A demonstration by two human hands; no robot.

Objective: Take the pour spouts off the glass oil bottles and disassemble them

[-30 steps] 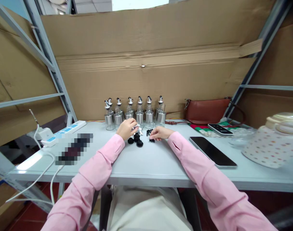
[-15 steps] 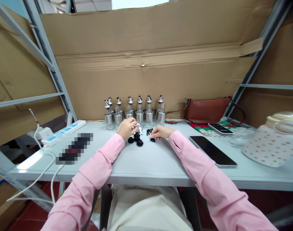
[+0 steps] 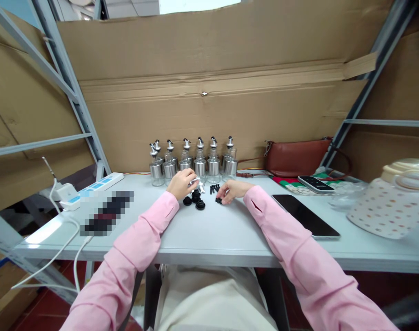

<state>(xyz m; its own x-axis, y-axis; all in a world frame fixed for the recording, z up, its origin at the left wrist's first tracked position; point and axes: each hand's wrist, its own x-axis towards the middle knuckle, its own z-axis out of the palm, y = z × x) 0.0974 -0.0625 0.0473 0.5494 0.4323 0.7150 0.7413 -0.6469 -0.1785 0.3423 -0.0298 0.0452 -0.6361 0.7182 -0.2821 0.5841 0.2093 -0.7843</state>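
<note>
My left hand [image 3: 182, 184] is closed, its fingertips pinched on a small silvery pourer part beside a little pile of silvery-white pieces [image 3: 201, 188]. Just in front of that hand lie several round black stoppers [image 3: 200, 205]. My right hand [image 3: 233, 190] rests low over the table, fingertips pinched together at a few tiny black pieces [image 3: 218, 200]; the fingers partly hide what is between them. Small black tubes [image 3: 214, 188] lie just beyond its fingers. Behind both hands stands a row of glass bottles with steel sleeves [image 3: 213, 168], most topped with metal pour spouts.
On the right are a dark-screened tablet or phone [image 3: 304, 215], a smaller device [image 3: 315, 184], a brown bag [image 3: 297, 157] and a dotted jug [image 3: 390, 202]. A power strip [image 3: 94, 188] with white cables lies left. Cardboard [image 3: 209, 50] walls the back.
My right hand has shifted slightly to the right and its fingers have moved at the tiny black pieces. My left hand has stayed almost still.
</note>
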